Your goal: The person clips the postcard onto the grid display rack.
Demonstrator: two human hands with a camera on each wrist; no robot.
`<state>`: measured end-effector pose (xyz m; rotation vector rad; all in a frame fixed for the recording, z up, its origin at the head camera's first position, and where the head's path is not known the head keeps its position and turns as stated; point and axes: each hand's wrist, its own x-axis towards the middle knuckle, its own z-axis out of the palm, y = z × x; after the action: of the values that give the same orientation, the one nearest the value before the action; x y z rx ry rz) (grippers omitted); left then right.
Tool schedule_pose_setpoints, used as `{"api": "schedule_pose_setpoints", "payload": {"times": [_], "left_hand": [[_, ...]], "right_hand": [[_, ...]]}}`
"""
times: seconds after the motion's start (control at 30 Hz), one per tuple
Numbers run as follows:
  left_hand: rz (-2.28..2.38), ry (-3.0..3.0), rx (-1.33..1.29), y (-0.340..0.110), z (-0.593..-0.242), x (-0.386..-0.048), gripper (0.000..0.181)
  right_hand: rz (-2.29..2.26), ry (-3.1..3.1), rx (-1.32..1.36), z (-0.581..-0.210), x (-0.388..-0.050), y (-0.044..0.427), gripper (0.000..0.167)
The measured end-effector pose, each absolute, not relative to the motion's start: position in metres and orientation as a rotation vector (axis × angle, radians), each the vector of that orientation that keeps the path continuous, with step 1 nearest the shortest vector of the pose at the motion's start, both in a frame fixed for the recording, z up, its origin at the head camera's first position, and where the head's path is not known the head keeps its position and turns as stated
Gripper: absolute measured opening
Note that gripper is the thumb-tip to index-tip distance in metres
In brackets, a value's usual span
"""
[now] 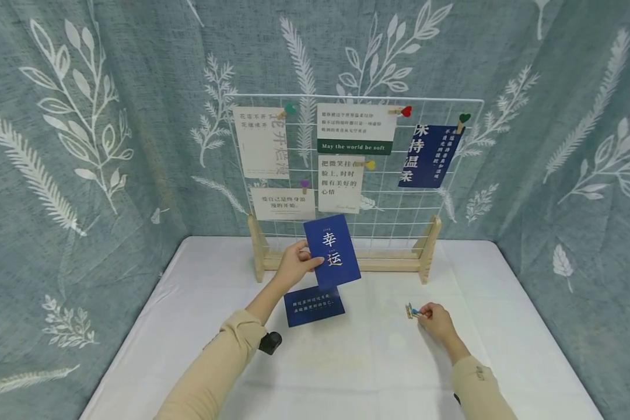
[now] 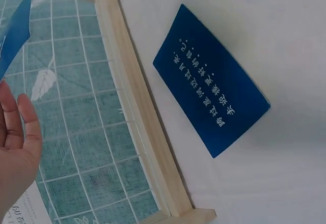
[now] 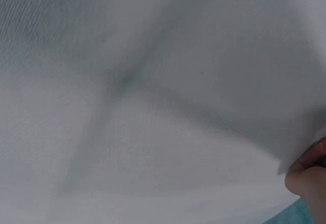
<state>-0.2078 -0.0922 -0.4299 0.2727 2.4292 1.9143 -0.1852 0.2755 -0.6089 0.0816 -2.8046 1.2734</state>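
Observation:
My left hand (image 1: 294, 265) pinches a dark blue card (image 1: 333, 239) with large pale characters by its left edge. The card is upright before the lower part of the wire grid rack (image 1: 394, 207). Below it, a second dark blue card (image 1: 315, 307) lies on the table; the left wrist view also shows it beside the rack's wooden base. Farther right, my right hand (image 1: 438, 322) pinches a small clothespin (image 1: 416, 313) with a blue head at the tabletop, beside more small wooden clothespins (image 1: 409, 310). In the right wrist view the fingertips show only at the edge, and the clothespin is hidden.
Several cards hang on the grid with heart-topped clothespins, among them a white and green card (image 1: 354, 128) and a blue card (image 1: 431, 156). Wooden feet (image 1: 428, 251) hold the rack. A black object (image 1: 270, 343) is by the left forearm. Leaf-patterned curtains surround the white table (image 1: 367, 373).

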Motion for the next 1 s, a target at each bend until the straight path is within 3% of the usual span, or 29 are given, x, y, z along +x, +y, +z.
{"api": "schedule_pose_setpoints", "payload": {"times": [0.2,0.4,0.57,0.67,0.77,0.83,1.0], "left_hand": [[1.880,2.442,0.321,-0.096,-0.428,-0.204,0.042],[1.869,2.455,0.359,-0.101,-0.428,-0.202,0.043],[1.834,2.456,0.406,-0.104,-0.429,-0.198,0.042],[1.837,2.457,0.401,-0.104,-0.431,-0.197,0.040],[1.874,2.431,0.359,-0.105,-0.433,-0.196,0.040],[1.885,2.403,0.337,-0.105,-0.436,-0.195,0.040],[1.863,2.357,0.313,-0.103,-0.441,-0.193,0.044]], "right_hand": [[1.425,-2.672,0.163,-0.667,-0.213,0.302,0.020],[1.431,-2.716,-0.183,-0.705,-0.236,0.330,0.023],[1.505,-2.579,-0.289,-0.768,-0.261,0.360,0.034],[1.649,-2.526,-0.285,-0.729,-0.239,0.343,0.034],[1.767,-2.503,-0.286,-0.651,-0.199,0.306,0.033],[1.851,-2.516,-0.281,-0.596,-0.173,0.281,0.041],[1.860,-2.533,-0.384,-0.543,-0.155,0.254,0.039]]}}
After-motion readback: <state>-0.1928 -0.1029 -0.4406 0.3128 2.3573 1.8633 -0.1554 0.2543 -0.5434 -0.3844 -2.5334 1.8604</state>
